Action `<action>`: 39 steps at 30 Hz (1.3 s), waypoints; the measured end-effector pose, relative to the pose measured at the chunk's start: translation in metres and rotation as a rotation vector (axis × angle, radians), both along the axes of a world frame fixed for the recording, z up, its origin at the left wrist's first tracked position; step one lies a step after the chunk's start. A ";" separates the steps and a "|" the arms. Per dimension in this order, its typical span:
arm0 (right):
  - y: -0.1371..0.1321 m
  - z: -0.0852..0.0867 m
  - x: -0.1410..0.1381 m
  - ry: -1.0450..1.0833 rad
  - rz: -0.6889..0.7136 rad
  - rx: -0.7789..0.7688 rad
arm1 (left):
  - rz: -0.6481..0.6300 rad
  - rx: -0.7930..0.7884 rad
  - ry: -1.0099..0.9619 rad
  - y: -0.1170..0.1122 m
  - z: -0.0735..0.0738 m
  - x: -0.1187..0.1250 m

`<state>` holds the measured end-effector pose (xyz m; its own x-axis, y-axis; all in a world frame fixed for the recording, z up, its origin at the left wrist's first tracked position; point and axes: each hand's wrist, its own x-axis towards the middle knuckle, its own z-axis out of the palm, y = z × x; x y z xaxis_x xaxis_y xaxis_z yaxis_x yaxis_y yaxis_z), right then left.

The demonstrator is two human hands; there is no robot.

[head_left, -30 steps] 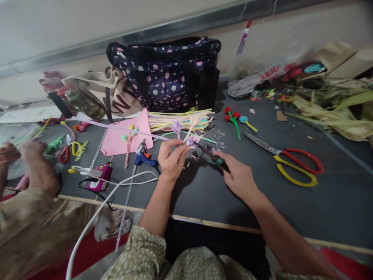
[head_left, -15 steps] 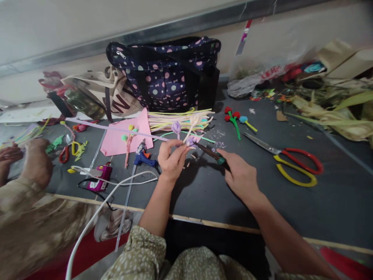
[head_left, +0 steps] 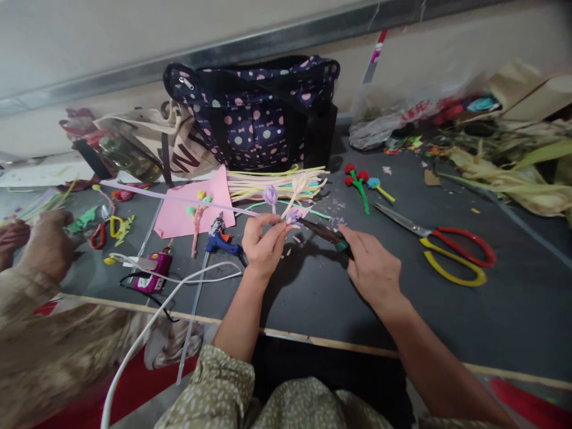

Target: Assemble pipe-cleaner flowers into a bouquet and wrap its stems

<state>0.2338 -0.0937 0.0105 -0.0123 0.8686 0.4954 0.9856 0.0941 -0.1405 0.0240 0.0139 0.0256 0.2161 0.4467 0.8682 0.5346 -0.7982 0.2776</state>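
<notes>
The left hand (head_left: 264,243), grip closed, pinches a fuzzy lilac flower (head_left: 293,215). The right hand (head_left: 372,265) clasps a dark, green-handled tool (head_left: 322,231).

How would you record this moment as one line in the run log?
left hand: pinching lower purple flower | right hand: gripping dark tool, tip at flower | nearby: blue glue gun, large scissors

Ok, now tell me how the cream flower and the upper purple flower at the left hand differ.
Colour: the cream flower is pale and off-white, while the upper purple flower is light purple.
Pose: the cream flower leans to the right on a slanting stem; the upper purple flower stands nearly upright.
Shared: both have rounded heads on slim stems, close to the left hand.
</notes>
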 end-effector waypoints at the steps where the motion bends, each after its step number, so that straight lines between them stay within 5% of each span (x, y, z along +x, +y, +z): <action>1: 0.000 0.000 0.000 -0.007 0.001 0.004 | -0.001 -0.003 -0.004 0.000 0.000 0.000; 39: -0.001 0.002 0.007 0.161 0.034 -0.191 | 0.069 0.060 0.056 0.002 0.001 -0.003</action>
<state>0.2403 -0.0945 0.0127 0.0222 0.9469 0.3207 0.9458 0.0840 -0.3138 0.0212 0.0164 0.0264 0.2357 0.4095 0.8813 0.6023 -0.7733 0.1982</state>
